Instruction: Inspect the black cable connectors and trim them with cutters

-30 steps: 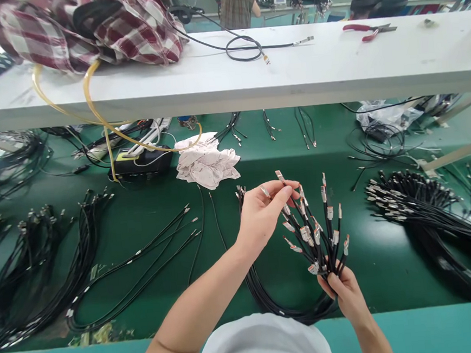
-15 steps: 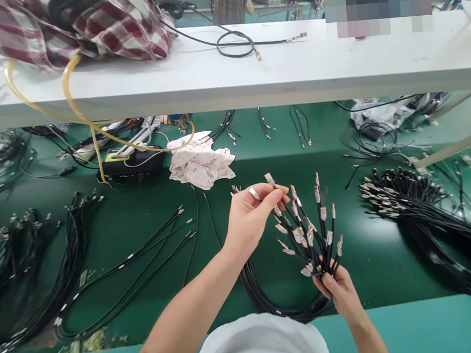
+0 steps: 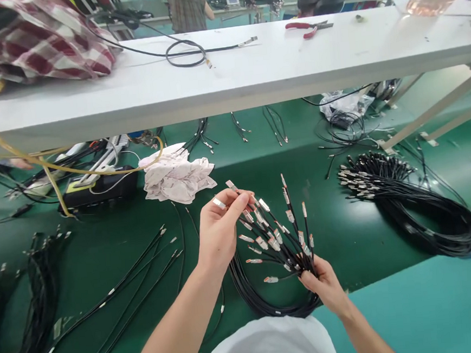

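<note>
A fanned bundle of black cables (image 3: 284, 249) rises between my hands, with silver and orange-tinted metal plugs on its ends. My right hand (image 3: 324, 282) is closed around the bundle below these plugs. With thumb and fingers, my left hand (image 3: 218, 235) pinches cable ends at the upper left of the fan. One metal plug (image 3: 231, 185) sticks out above the fingertips, and another plug (image 3: 220, 204) shows over the back of the fingers. The cables' lengths (image 3: 255, 294) curve below the hands over the green work surface (image 3: 323, 202). My fingers hide part of the pinched ends.
Coiled black cables (image 3: 421, 211) lie at right, more cable bundles (image 3: 42, 289) at left. A crumpled pale cloth (image 3: 178, 173) sits beyond my left hand. Red-handled pliers (image 3: 309, 26) rest on the white shelf (image 3: 235, 73) above. People work behind the shelf.
The view has turned right and tilted, so the scene sits further left. Both hands keep their holds. The plugged ends near my left hand spread out more to the left.
</note>
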Motion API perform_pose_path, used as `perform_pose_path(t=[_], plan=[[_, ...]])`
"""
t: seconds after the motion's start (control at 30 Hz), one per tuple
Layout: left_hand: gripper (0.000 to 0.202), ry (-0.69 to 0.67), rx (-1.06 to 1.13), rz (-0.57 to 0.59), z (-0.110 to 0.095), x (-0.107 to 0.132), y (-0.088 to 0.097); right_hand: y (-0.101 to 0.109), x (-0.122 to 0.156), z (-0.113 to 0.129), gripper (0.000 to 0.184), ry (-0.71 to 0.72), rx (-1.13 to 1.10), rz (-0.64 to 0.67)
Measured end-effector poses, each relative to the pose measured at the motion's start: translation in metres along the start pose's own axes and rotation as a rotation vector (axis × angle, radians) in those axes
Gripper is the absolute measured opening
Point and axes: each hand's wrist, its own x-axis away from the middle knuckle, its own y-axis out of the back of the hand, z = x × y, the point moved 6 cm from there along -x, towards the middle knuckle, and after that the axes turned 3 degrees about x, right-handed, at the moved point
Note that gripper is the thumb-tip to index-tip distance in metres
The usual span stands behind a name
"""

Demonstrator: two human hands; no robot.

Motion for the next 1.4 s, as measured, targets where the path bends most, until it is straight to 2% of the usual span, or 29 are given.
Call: perform_pose_path(t=[0.2,0.3,0.4,0.5,0.6,0.67,0.77,0.83,0.87,0.9,0.93,1.0,1.07,1.1,1.17,1.27,1.33,1.4], plan=[[0.019,0.084,-0.055,0.054,0.011,0.001,-0.006,0.01,0.004,0.009,0.041,0.043,0.176,-0.132],[0.021,0.112,-0.066,0.057,0.013,0.002,-0.007,0.011,0.003,0.01,0.038,0.052,0.189,-0.118],[0.023,0.136,-0.078,0.066,0.013,0.004,-0.008,0.009,0.002,0.011,0.03,0.064,0.144,-0.05],[0.026,0.14,-0.044,0.094,0.014,0.007,-0.007,0.004,0.001,0.004,0.027,0.013,-0.007,0.006],[0.028,0.133,0.037,0.172,0.013,0.012,-0.007,0.003,0.002,-0.007,0.03,-0.056,-0.125,-0.041],[0.031,0.118,0.077,0.224,0.01,0.015,-0.005,0.003,0.003,-0.01,0.033,-0.065,-0.123,-0.07],[0.044,0.075,0.109,0.25,0.013,0.014,0.012,0.004,0.002,-0.01,0.036,-0.052,-0.08,-0.042],[0.055,0.052,0.015,0.178,0.032,0.009,0.044,0.012,-0.005,-0.009,0.039,-0.046,-0.027,-0.081],[0.058,0.051,-0.092,0.11,0.047,0.006,0.067,0.019,-0.011,-0.011,0.04,-0.046,0.002,-0.126],[0.056,0.079,-0.288,-0.006,0.066,0.005,0.094,0.027,-0.019,-0.014,0.042,-0.046,0.034,-0.178],[0.053,0.156,-0.527,-0.135,0.089,0.007,0.124,0.035,-0.03,-0.018,0.043,-0.048,0.06,-0.228],[0.05,0.295,-0.71,-0.24,0.134,0.017,0.17,0.05,-0.057,-0.034,0.046,-0.067,0.107,-0.31],[0.055,0.382,-0.839,-0.285,0.174,0.03,0.195,0.063,-0.084,-0.052,0.052,-0.092,0.19,-0.391],[0.064,0.398,-0.888,-0.294,0.19,0.036,0.2,0.068,-0.096,-0.061,0.054,-0.105,0.244,-0.421],[0.078,0.398,-0.96,-0.302,0.215,0.04,0.198,0.072,-0.111,-0.07,0.06,-0.107,0.369,-0.479],[0.071,0.389,-0.989,-0.293,0.234,0.03,0.189,0.065,-0.112,-0.066,0.079,-0.041,0.557,-0.582],[0.056,0.403,-0.969,-0.287,0.238,0.019,0.192,0.045,-0.107,-0.06,0.083,0.039,0.621,-0.556],[0.04,0.422,-0.93,-0.282,0.236,0.01,0.201,0.011,-0.106,-0.062,0.069,0.094,0.598,-0.401]])
